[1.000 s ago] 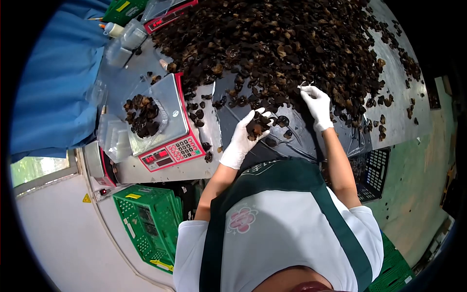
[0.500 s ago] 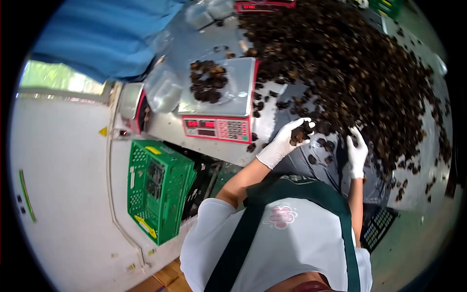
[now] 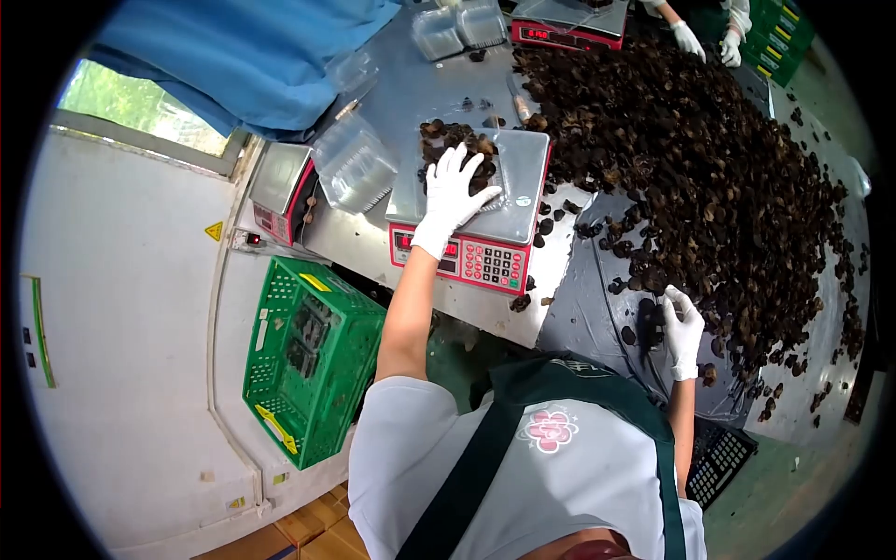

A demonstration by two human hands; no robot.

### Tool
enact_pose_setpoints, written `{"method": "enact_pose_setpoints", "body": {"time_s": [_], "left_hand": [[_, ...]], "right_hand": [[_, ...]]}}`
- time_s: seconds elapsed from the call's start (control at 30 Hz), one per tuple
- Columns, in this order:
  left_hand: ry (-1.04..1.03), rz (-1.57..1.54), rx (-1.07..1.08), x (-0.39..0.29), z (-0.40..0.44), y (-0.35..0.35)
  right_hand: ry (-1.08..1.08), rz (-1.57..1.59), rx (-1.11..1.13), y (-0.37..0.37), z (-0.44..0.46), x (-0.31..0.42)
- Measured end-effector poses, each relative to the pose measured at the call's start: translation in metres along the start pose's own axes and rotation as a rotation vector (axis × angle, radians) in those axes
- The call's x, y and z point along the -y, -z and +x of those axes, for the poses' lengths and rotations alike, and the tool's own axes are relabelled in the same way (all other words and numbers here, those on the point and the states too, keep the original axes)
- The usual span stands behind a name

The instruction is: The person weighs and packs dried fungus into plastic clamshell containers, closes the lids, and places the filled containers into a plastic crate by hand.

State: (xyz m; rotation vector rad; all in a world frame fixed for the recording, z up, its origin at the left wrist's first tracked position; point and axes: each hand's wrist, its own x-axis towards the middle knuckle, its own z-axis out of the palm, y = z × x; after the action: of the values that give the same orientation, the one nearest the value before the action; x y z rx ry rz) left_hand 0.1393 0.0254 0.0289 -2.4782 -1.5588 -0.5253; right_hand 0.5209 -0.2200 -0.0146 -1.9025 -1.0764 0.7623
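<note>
My left hand (image 3: 450, 201), in a white glove, lies with spread fingers over a heap of dark dried mushrooms (image 3: 481, 145). The heap sits in a clear plastic tray (image 3: 505, 182) on the metal pan of a red digital scale (image 3: 495, 264). My palm hides part of the heap and some of the display. At the near edge of a large mushroom pile (image 3: 691, 177), my right hand (image 3: 684, 329), also gloved, has its fingers curled against dark mushrooms (image 3: 651, 325).
Empty clear trays (image 3: 355, 168) are stacked left of the scale, beside a second scale (image 3: 283, 187). A green crate (image 3: 313, 359) stands below the table's left side. Across the table, another person's gloved hands (image 3: 709, 44) are near a further scale (image 3: 569, 35).
My left hand has moved left from the pile's edge to the scale, and the mushrooms it held are no longer seen in it. My right hand has shifted slightly nearer my body.
</note>
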Motion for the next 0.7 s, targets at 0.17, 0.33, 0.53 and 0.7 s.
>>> {"method": "enact_pose_setpoints", "body": {"time_s": [0.17, 0.33, 0.53, 0.7], "left_hand": [[-0.002, -0.175, -0.045, 0.011, 0.005, 0.036], [0.293, -0.563, -0.417, 0.057, -0.002, 0.053], [0.545, -1.005, -0.387, 0.121, -0.023, 0.053], [0.763, -1.233, -0.246, 0.149, -0.032, 0.053]], "right_hand": [[0.119, -0.061, -0.007, -0.019, -0.001, 0.029], [0.075, -0.02, 0.044, -0.055, 0.001, 0.058], [0.103, 0.009, 0.094, -0.103, 0.012, 0.073], [0.138, -0.084, 0.095, -0.133, 0.024, 0.093]]}}
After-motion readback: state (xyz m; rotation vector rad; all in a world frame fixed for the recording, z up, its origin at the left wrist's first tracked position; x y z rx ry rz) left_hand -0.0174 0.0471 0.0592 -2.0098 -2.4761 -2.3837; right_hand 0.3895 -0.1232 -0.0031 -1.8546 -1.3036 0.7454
